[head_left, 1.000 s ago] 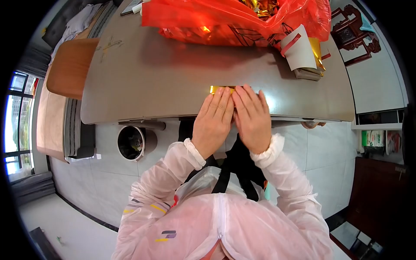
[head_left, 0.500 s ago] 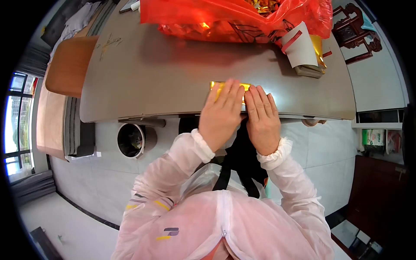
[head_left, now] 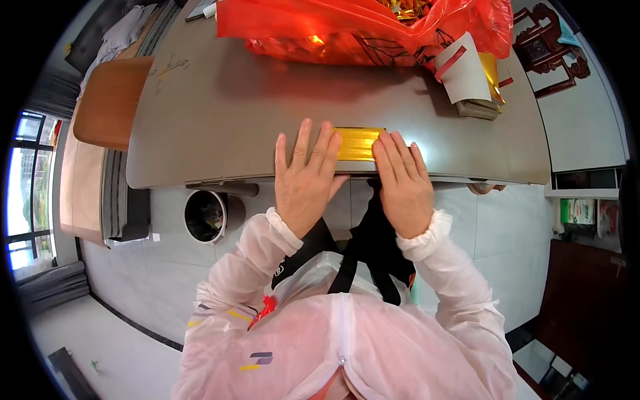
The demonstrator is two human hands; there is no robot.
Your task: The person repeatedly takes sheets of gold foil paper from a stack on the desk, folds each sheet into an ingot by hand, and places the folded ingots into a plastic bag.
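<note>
A flat gold foil rectangle (head_left: 357, 144) lies on the grey table (head_left: 220, 133) close to its front edge. My left hand (head_left: 305, 177) is at the foil's left end, palm down with its fingers spread, and the index fingertip meets that end. At the right end, my right hand (head_left: 403, 183) lies palm down with straight fingers, its fingertips over the foil's right edge. Neither hand is closed round anything. The foil's ends are partly hidden under the fingers.
A red plastic bag (head_left: 373, 40) with gold foil inside stands at the back. Right of it, a white sheet (head_left: 465, 73) leans over a stack (head_left: 477, 110). A brown chair (head_left: 110, 103) stands left; a bin (head_left: 205, 217) is below the table's front edge.
My left hand has moved left off the foil and spread its fingers, uncovering most of the gold surface. My right hand has shifted slightly right since the first frame.
</note>
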